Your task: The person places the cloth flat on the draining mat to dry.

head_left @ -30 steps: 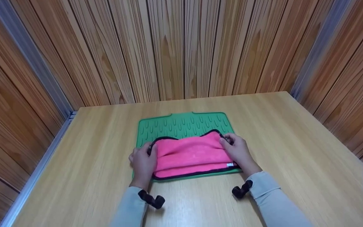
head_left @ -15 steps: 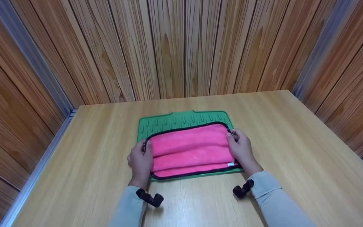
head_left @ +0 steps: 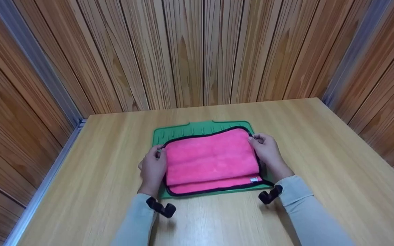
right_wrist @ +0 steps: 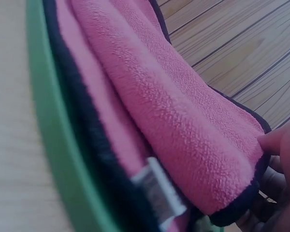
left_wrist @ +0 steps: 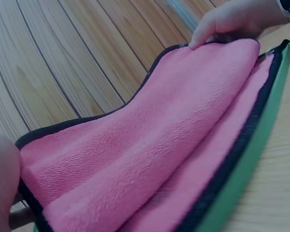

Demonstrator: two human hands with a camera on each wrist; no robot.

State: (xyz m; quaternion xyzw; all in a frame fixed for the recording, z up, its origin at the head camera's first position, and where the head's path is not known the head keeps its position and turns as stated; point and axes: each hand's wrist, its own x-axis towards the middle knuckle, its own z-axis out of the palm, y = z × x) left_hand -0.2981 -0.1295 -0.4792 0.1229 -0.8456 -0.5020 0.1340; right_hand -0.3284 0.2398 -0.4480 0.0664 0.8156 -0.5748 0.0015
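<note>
A pink plush cloth (head_left: pixel 212 153) with a black border lies folded over a green textured mat (head_left: pixel 197 129). My left hand (head_left: pixel 153 168) pinches the cloth's left edge near its far corner, thumb on the pink side. On the opposite edge, my right hand (head_left: pixel 268 150) pinches the cloth near the far right corner. The upper layer is raised between both hands and bends over in a soft roll, seen in the left wrist view as a pink fold (left_wrist: pixel 150 140). A small white label (right_wrist: pixel 159 191) sticks out at the near right of the lower layer.
The mat rests on a light wooden table (head_left: pixel 210 222). Wood-plank walls (head_left: pixel 190 51) stand behind it and at both sides, with metal posts in the corners. Small black wrist cameras (head_left: pixel 162 207) hang below both cuffs.
The far edge of the cloth has risen and straightened from a sagging fold, covering more of the mat. Both hands have moved slightly away from the body, keeping their grip on the cloth.
</note>
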